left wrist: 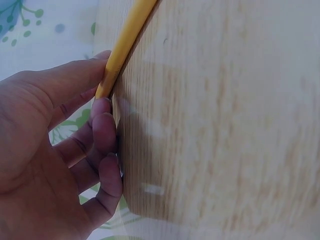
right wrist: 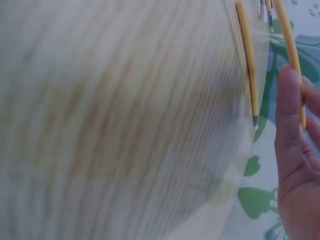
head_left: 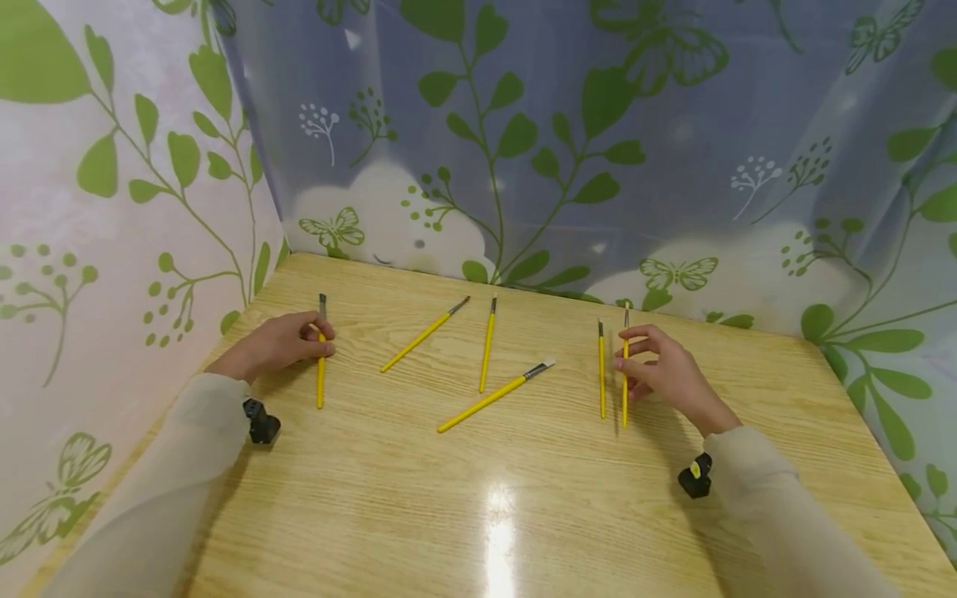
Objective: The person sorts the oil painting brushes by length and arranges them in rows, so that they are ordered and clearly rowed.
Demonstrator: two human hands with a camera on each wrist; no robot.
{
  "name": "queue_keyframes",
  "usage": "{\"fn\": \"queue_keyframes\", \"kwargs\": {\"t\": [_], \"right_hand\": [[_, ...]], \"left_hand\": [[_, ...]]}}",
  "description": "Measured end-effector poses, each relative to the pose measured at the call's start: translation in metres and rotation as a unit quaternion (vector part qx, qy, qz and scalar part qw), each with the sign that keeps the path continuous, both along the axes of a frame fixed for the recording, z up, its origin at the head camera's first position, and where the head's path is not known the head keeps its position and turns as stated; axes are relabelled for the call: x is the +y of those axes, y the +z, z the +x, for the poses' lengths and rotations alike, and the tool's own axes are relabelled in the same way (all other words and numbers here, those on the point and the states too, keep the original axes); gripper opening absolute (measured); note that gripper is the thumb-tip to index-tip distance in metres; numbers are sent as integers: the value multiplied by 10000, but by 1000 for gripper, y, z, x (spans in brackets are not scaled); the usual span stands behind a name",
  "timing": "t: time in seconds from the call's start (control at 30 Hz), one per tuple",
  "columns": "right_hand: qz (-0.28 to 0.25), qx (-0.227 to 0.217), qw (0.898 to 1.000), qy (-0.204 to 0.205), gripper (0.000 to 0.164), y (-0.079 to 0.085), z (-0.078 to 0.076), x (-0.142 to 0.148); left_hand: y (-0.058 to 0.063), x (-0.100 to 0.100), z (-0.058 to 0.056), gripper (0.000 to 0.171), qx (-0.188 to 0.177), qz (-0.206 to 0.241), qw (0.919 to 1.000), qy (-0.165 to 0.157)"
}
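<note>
At the left of the table, in the head view, my left hand [head_left: 287, 339] pinches a paintbrush [head_left: 321, 389] with a yellow handle. That brush lies along the wood with its dark flat bristles away from me. The left wrist view shows thumb and fingertips on the yellow handle [left wrist: 131, 35]. On the other side, my right hand [head_left: 669, 374] holds a thin yellow paintbrush [head_left: 625, 409] between thumb and fingers, its tip pointing to the back. Just left of it lies another yellow paintbrush [head_left: 602, 378] with a dark tip, roughly parallel.
Between the hands, a reddish-tipped paintbrush [head_left: 422, 342] slants on the wooden table [head_left: 389, 498]. A narrow paintbrush [head_left: 488, 349] lies nearly straight, and a wide white-bristled paintbrush [head_left: 482, 404] lies diagonally nearer me. Patterned cloth [head_left: 538, 199] hangs along the back and sides.
</note>
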State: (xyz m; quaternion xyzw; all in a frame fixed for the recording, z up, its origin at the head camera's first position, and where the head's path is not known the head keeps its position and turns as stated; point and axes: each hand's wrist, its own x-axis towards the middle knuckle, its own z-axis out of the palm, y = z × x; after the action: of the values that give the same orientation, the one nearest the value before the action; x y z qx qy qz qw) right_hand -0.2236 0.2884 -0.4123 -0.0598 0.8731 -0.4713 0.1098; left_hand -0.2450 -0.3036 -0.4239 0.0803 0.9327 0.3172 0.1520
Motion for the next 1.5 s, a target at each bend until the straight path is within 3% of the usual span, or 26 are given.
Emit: {"fn": "queue_keyframes", "kwargs": {"t": [0.63,0.83,1.17,1.5], "right_hand": [[859,-45,9963,40,64,-10,-21,3],[1014,-157,9947,95,54,-13,-21,-2],[1690,342,9840,455,42,-12,-23,-9],[2023,541,9764,524,35,-10,-22,-10]], "left_hand": [[2,2,-2,32,-1,-19,10000,-77],[1,1,-2,31,-2,11,9999,-155],[2,0,1,30,2,46,9998,-188],[2,-1,1,31,5,23,9999,-156]]}}
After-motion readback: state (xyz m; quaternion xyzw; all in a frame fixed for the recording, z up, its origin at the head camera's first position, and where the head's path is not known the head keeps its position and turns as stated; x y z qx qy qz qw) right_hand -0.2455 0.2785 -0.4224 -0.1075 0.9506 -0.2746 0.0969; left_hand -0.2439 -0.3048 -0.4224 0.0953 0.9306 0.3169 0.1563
